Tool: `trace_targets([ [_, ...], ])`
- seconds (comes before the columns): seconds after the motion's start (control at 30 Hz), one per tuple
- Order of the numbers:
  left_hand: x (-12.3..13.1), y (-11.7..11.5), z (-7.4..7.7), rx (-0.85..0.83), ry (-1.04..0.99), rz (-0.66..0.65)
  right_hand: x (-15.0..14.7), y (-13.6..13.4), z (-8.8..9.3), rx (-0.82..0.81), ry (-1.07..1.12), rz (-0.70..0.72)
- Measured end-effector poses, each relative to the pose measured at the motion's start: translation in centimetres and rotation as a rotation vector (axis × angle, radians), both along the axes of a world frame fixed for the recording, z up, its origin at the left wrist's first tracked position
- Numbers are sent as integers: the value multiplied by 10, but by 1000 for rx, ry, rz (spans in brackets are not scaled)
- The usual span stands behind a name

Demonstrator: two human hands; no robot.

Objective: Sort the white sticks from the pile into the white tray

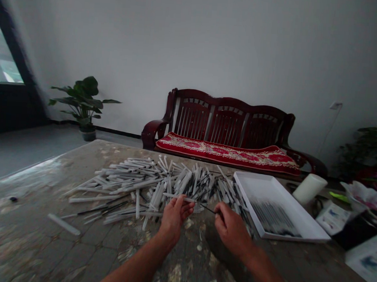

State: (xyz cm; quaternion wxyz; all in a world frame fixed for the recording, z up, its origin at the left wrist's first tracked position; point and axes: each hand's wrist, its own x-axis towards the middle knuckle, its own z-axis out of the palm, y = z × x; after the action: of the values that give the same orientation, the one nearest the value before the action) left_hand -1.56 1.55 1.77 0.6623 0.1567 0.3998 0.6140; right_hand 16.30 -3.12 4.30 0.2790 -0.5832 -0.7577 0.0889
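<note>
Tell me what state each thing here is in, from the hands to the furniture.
Left hand: closed around a white tube
Right hand: pinching the tube's thin dark stick
Pile of white tubes: loose, spread over the table
White tray: on the table, holding dark-tipped sticks side by side
Red cushion: flat on the wooden bench
Potted plant: upright on the floor
</note>
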Motion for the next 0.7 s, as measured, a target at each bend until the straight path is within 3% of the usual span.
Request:
trace_targets([
  [0.27, 3, -5, 1, 13, 20, -101, 1, -1, 4, 23, -13, 38],
  [0.43, 2, -4, 2, -5, 22, -127, 5, 5, 0, 103, 93, 36],
  [0.57, 6, -9, 0, -2, 14, -192, -3, 11, -17, 128, 284, 28],
  [0.7, 15, -20, -5, 13, -43, -264, -27, 14, -36, 81, 650, 5],
])
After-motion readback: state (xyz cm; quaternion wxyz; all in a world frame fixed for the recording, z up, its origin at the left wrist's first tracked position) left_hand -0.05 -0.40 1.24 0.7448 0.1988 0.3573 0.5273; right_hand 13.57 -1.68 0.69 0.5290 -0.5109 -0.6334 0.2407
